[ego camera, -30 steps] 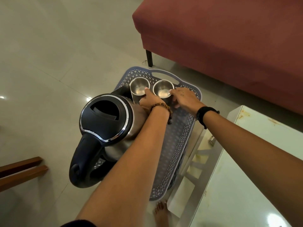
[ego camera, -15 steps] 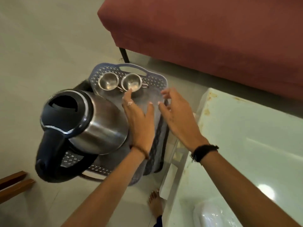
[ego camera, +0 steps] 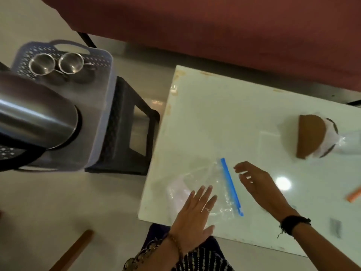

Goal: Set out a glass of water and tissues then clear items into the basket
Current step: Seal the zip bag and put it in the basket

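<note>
White surface (ego camera: 224, 118) beside sofa: both hands, left hand (ego camera: 195, 216) and right hand (ego camera: 256, 182), hovered with fingers spread, gripping nothing, over zip bag (ego camera: 213, 188), likely next for basket (ego camera: 101, 98) holding kettle (ego camera: 37, 118), cups (ego camera: 56, 63).

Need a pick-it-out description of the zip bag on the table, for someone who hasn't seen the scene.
Start at the white table beside the red sofa. At its near left corner, between the left hand and right hand, lies a flat, clear plastic zip bag. Its bright blue zip strip sets it apart from the brown-fronted wrapped packet at the far right.
</note>
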`<act>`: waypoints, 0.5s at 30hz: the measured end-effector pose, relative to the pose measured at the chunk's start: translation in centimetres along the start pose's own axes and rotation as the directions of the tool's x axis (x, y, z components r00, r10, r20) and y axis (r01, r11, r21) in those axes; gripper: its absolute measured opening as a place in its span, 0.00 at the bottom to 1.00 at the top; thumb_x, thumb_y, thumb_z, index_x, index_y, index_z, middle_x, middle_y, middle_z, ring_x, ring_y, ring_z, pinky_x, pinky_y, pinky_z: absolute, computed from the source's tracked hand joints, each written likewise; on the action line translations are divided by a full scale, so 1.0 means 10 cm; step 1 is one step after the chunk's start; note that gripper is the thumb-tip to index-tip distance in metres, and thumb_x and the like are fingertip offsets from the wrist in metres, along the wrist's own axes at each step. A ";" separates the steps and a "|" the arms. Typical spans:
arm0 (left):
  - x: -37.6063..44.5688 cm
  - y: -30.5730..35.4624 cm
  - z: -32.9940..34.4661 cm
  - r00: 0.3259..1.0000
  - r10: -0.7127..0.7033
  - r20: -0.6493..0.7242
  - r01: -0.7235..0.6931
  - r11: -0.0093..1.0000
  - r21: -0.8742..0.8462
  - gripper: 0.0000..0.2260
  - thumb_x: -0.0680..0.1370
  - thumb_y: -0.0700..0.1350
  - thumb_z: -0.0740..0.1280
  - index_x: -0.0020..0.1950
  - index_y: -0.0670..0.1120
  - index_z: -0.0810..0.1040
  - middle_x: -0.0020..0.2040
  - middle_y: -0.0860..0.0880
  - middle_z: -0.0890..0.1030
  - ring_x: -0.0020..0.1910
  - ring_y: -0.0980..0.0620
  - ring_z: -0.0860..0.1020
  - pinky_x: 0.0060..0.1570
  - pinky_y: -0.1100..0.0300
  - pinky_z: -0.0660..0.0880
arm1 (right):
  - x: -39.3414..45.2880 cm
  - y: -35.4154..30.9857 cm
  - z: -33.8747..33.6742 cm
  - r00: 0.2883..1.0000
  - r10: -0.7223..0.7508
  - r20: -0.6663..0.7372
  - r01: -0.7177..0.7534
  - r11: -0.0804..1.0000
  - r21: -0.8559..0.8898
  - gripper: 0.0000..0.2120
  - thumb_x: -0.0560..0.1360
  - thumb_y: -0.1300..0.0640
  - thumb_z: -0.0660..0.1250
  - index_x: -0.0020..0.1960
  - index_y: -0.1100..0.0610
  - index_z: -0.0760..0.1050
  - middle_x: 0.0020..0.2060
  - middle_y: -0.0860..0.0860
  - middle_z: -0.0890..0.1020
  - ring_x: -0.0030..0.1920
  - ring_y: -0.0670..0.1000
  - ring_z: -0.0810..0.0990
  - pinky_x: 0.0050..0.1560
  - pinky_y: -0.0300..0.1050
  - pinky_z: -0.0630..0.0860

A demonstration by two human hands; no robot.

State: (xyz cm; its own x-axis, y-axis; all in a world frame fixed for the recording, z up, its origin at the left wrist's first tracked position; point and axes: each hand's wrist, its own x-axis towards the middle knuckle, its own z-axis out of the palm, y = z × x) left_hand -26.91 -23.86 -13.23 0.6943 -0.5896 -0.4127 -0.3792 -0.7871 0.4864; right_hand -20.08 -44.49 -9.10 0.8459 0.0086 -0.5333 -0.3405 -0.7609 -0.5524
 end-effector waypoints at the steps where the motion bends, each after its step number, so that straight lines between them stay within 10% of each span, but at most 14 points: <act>1: 0.05 0.08 0.12 0.999 -0.013 0.033 0.014 0.998 -0.056 0.34 0.73 0.59 0.62 0.75 0.50 0.54 0.77 0.50 0.45 0.76 0.47 0.45 0.73 0.47 0.42 | -0.06 0.15 0.02 0.999 0.034 0.015 -0.034 0.999 0.015 0.13 0.76 0.67 0.59 0.54 0.52 0.74 0.49 0.48 0.80 0.45 0.49 0.80 0.47 0.40 0.75; 4: 0.22 0.26 0.40 0.991 -0.100 0.093 0.110 0.987 -0.117 0.37 0.75 0.57 0.59 0.76 0.51 0.40 0.73 0.54 0.31 0.74 0.49 0.32 0.70 0.51 0.30 | -0.17 0.48 0.16 0.993 0.094 0.066 -0.100 0.990 0.098 0.13 0.76 0.69 0.58 0.54 0.55 0.72 0.46 0.53 0.80 0.42 0.50 0.79 0.40 0.29 0.71; 15: 0.57 0.62 0.75 0.943 -0.319 0.093 0.319 0.948 0.013 0.34 0.78 0.57 0.57 0.76 0.50 0.42 0.77 0.49 0.40 0.76 0.47 0.40 0.71 0.37 0.40 | -0.25 0.67 0.48 0.927 0.286 0.243 -0.374 0.667 0.644 0.20 0.73 0.71 0.64 0.61 0.58 0.65 0.41 0.50 0.77 0.38 0.48 0.78 0.33 0.33 0.77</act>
State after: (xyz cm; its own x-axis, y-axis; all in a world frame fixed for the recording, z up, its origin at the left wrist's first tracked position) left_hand -29.88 -33.51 -18.35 0.7187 -0.3222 -0.6162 -0.1461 -0.9364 0.3191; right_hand -26.43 -46.45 -14.54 0.5871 -0.0518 -0.8078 -0.8082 -0.0934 -0.5814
